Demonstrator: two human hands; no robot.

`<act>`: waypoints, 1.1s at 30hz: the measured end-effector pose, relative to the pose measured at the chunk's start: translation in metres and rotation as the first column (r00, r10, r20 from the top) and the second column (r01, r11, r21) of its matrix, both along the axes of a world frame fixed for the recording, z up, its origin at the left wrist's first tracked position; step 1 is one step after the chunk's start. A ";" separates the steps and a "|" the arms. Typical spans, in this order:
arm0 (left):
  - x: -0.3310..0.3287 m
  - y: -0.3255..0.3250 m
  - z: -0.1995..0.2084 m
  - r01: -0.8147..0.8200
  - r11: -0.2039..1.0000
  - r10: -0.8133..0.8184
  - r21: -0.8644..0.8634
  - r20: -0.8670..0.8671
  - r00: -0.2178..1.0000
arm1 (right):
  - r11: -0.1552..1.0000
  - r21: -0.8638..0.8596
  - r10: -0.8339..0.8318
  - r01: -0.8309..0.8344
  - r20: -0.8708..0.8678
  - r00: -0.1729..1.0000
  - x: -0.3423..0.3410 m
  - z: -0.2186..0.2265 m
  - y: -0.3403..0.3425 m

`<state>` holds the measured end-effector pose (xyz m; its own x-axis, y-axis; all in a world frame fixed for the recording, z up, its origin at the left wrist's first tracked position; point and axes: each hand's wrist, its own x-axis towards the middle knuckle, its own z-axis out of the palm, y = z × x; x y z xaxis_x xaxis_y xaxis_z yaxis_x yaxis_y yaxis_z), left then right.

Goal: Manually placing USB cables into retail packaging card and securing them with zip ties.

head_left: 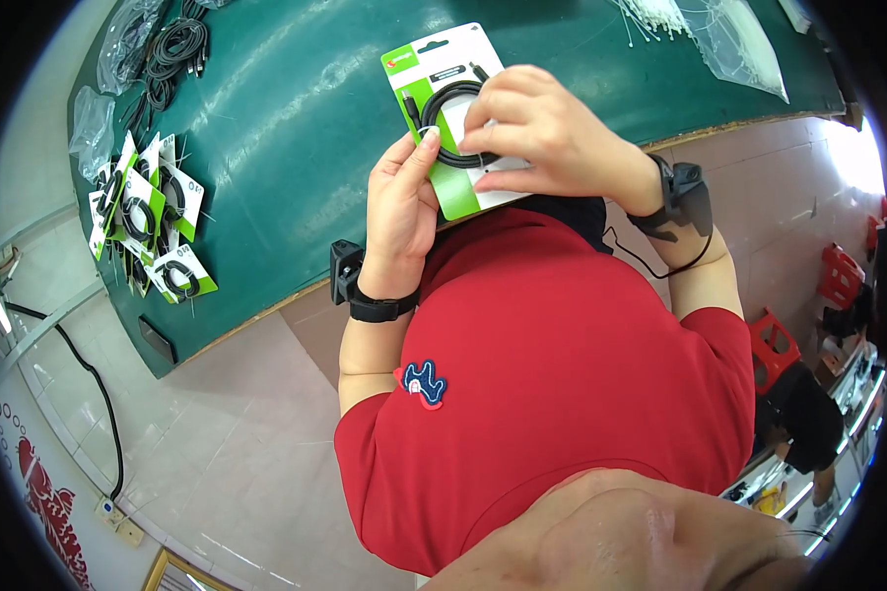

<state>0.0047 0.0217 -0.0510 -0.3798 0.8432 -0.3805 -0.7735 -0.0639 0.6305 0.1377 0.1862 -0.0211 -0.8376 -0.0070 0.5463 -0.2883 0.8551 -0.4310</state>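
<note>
The carded cable is positioned in front of the torso, between the two hands, at the near edge of the table. The card [458,187] is gripped at its left edge by the left hand [404,202]: the thumb is pressed on the front face, and the fingers are mostly hidden behind. The long axis of the card is directed away from the torso, with the slotted top end farthest out and leaned slightly to the left.

The coiled black cable [453,158] is laid flat against the card face. Its left side is located just beside the left thumb; its right side is partly covered by the right hand [537,128]. From that hand, the coil is therefore situated to the left, directly at the fingertips. The right fingers are half curled, with the thumb set apart and lower; whether anything is pinched cannot be determined. Neither hand is clearly nearer to the coil.

Beyond, on the green table [296,128], a pile of carded cables [138,217] is placed well to the left. Farther out, loose black cables [177,49] are bunched at left, and white cable ties [655,15] are heaped at right.
</note>
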 end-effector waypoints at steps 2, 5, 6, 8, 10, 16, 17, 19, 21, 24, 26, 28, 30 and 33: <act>0.001 0.000 0.003 0.001 1.000 -0.001 -0.005 -0.018 1.000 | 1.000 -0.007 0.024 -0.024 0.060 0.998 0.002 -0.003 -0.002; 0.001 0.001 0.006 0.005 1.000 -0.006 -0.012 -0.054 0.999 | 0.999 -0.047 0.010 -0.009 0.028 1.000 0.001 -0.004 -0.001; 0.001 0.001 0.006 0.002 1.000 -0.003 -0.011 -0.047 0.999 | 0.999 -0.047 0.010 -0.009 0.029 1.000 0.001 -0.004 0.000; 0.001 0.001 0.004 -0.005 1.000 0.004 -0.011 -0.035 0.999 | 0.997 -0.073 0.036 -0.031 0.057 0.998 0.002 -0.003 0.001; 0.000 -0.001 0.002 -0.008 1.000 0.007 -0.024 -0.035 0.999 | 0.995 -0.088 0.051 -0.045 0.071 0.996 0.002 -0.003 0.004; 0.004 0.002 0.005 -0.033 0.999 0.033 -0.038 -0.022 0.999 | 0.992 -0.101 0.084 -0.078 0.060 0.995 0.002 -0.003 0.010; 0.004 0.002 0.006 -0.033 0.999 0.032 -0.038 -0.021 0.999 | 0.992 -0.105 0.076 -0.070 0.051 0.996 0.002 -0.004 0.009; 0.005 0.002 0.007 -0.026 0.999 0.024 -0.045 -0.032 0.999 | 0.993 -0.093 0.071 -0.066 0.045 0.996 0.003 -0.006 0.009; 0.005 0.002 0.006 -0.023 0.999 0.021 -0.049 -0.037 0.999 | 0.996 -0.069 0.060 -0.057 0.033 0.998 0.005 -0.007 0.009; 0.008 0.004 0.005 -0.035 0.997 0.033 -0.064 -0.029 0.999 | 0.996 -0.072 0.047 -0.043 0.048 0.998 0.007 -0.009 0.006; 0.008 0.004 0.005 -0.033 0.997 0.031 -0.066 -0.036 0.999 | 0.997 -0.073 0.040 -0.036 0.056 0.998 0.008 -0.010 0.004; 0.007 0.004 0.005 -0.030 0.997 0.027 -0.070 -0.053 0.998 | 0.996 -0.088 0.030 -0.025 0.057 0.998 0.008 -0.011 0.003; 0.009 0.004 0.004 -0.027 0.997 0.024 -0.074 -0.045 0.999 | 0.995 -0.095 0.025 -0.019 0.058 0.998 0.008 -0.012 0.002; 0.010 0.003 0.005 -0.023 0.996 0.021 -0.083 -0.029 0.999 | 0.995 -0.093 0.022 -0.017 0.052 0.998 0.009 -0.014 0.000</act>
<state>0.0148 0.0242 -0.0464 -0.4093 0.8004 -0.4380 -0.7544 -0.0269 0.6558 0.1465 0.1863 -0.0348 -0.8656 0.0250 0.5001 -0.2791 0.8051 -0.5234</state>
